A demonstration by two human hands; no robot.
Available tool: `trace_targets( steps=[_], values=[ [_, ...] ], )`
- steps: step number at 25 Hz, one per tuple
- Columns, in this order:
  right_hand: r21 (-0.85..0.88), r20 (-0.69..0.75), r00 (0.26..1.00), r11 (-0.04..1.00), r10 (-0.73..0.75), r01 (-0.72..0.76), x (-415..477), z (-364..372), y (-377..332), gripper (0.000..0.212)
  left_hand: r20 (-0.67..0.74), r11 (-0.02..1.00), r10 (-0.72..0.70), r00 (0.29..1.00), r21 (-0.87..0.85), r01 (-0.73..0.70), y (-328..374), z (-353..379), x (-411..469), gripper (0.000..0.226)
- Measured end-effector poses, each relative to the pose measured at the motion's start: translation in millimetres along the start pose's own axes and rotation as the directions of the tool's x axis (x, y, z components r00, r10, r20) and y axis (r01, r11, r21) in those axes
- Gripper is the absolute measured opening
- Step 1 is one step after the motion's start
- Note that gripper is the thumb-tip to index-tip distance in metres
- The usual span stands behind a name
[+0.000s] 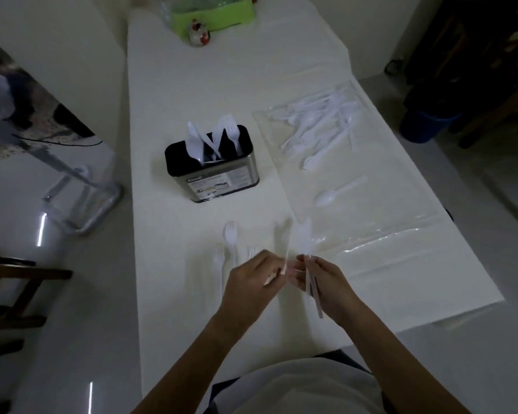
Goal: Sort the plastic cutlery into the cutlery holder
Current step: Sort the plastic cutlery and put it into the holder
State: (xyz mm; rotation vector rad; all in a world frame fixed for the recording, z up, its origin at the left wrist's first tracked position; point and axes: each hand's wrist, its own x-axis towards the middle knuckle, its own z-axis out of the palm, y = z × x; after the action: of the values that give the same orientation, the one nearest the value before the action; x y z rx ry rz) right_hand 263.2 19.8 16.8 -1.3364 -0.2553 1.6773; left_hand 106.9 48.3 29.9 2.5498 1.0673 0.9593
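Cutlery holder (213,171): stands upright on white table (168,264), left of centre. Pcs inside stand on end, fork tines up, some leaning.

Three forks (230,234): lie flat just left of L hand, long axes running away from the person, tines at far end.

L hand (251,279): fingertips pinch one thin white pc (285,261), near upright. Type unclear, blurred.

R hand (326,282), close beside it: fingers curled round a bundle of pcs (307,243), handles toward the person, heads pointing away. Count unclear.

Single spoon (331,196): flat, further out, bowl near-left, handle far-right.

Loose pile (320,127): on clear plastic sheet (386,234), far right, directions mixed.
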Motion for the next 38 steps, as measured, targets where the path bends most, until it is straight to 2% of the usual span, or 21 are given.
trace_targets(
  steps=[1, 2, 6, 8, 9, 10, 11, 12, 13, 14, 15, 16, 18, 21, 23, 29, 34, 35, 38],
  values=[
    [0.027, 0.035, 0.999, 1.000, 0.007, -0.008, 1, 5, -4, 0.028, 0.042, 0.980, 0.152, 0.987, 0.123, -0.156, -3, 3, -10, 0.006],
    [0.037, 0.068, 0.998, 0.999, 0.014, -0.017, 4, 10, -7, 0.031, 0.076, 0.956, 0.214, 0.974, 0.189, -0.225, -4, 5, -16, 0.007],
    [0.061, 0.075, 0.996, 0.997, 0.047, -0.052, 11, 22, -17, 0.026, 0.123, 0.958, 0.174, 0.977, 0.208, -0.197, -6, 12, -27, 0.019],
    [0.025, 0.086, 0.995, 0.999, 0.041, -0.044, 14, 25, -18, 0.020, 0.127, 0.987, 0.078, 0.989, 0.131, -0.095, -5, 10, -29, 0.019],
    [-0.022, 0.097, 0.995, 0.999, 0.027, -0.025, 15, 24, -18, 0.018, 0.090, 0.998, -0.050, 0.995, 0.039, 0.046, -3, 6, -27, 0.022],
    [-0.089, 0.105, 0.994, 0.996, 0.009, 0.000, 15, 24, -17, 0.016, 0.041, 0.967, -0.238, 0.970, -0.087, 0.241, 0, 2, -21, 0.025],
    [-0.167, 0.117, 0.993, 0.986, -0.003, 0.023, 12, 25, -16, 0.015, 0.019, 0.863, -0.456, 0.890, -0.236, 0.447, 2, -2, -12, 0.025],
    [-0.245, 0.134, 0.991, 0.969, -0.008, 0.041, 8, 25, -15, 0.016, 0.051, 0.693, -0.644, 0.764, -0.386, 0.609, 0, -5, -1, 0.022],
    [-0.316, 0.157, 0.988, 0.947, -0.008, 0.058, 4, 26, -15, 0.017, 0.153, 0.496, -0.762, 0.629, -0.487, 0.719, -5, -8, 11, 0.022],
    [-0.377, 0.186, 0.982, 0.923, -0.008, 0.079, -1, 27, -14, 0.018, 0.270, 0.340, -0.798, 0.539, -0.536, 0.773, -10, -11, 22, 0.025],
    [-0.423, 0.214, 0.977, 0.901, -0.006, 0.098, -5, 28, -13, 0.019, 0.364, 0.259, -0.777, 0.514, -0.559, 0.788, -16, -13, 28, 0.029],
    [-0.455, 0.232, 0.973, 0.883, -0.005, 0.113, -9, 29, -12, 0.020, 0.416, 0.246, -0.736, 0.534, -0.571, 0.783, -20, -15, 33, 0.033],
    [-0.486, 0.234, 0.972, 0.867, 0.004, 0.113, -13, 29, -11, 0.024, 0.435, 0.282, -0.677, 0.593, -0.592, 0.755, -24, -19, 36, 0.038],
    [-0.520, 0.244, 0.967, 0.852, 0.075, 0.065, -16, 28, -11, 0.032, 0.443, 0.298, -0.643, 0.625, -0.607, 0.737, -29, -25, 36, 0.055],
    [-0.554, 0.256, 0.960, 0.831, 0.116, 0.047, -18, 27, -10, 0.034, 0.453, 0.297, -0.632, 0.629, -0.609, 0.736, -31, -28, 36, 0.057],
    [-0.643, 0.261, 0.957, 0.762, 0.127, 0.074, -17, 31, -14, 0.034, 0.438, 0.294, -0.635, 0.636, -0.625, 0.723, -35, -31, 31, 0.028],
    [-0.642, 0.347, 0.935, 0.746, 0.076, 0.177, -12, 38, -22, 0.031, 0.433, 0.294, -0.625, 0.650, -0.640, 0.710, -46, -37, 35, 0.018],
    [-0.655, 0.365, 0.930, 0.723, 0.047, 0.220, -8, 39, -27, 0.029, 0.445, 0.306, -0.605, 0.660, -0.635, 0.709, -48, -41, 38, 0.018],
    [-0.776, 0.412, 0.911, 0.532, 0.021, 0.339, 6, 43, -48, 0.016, 0.490, 0.347, -0.542, 0.683, -0.609, 0.713, -55, -51, 50, 0.021]
  ],
)
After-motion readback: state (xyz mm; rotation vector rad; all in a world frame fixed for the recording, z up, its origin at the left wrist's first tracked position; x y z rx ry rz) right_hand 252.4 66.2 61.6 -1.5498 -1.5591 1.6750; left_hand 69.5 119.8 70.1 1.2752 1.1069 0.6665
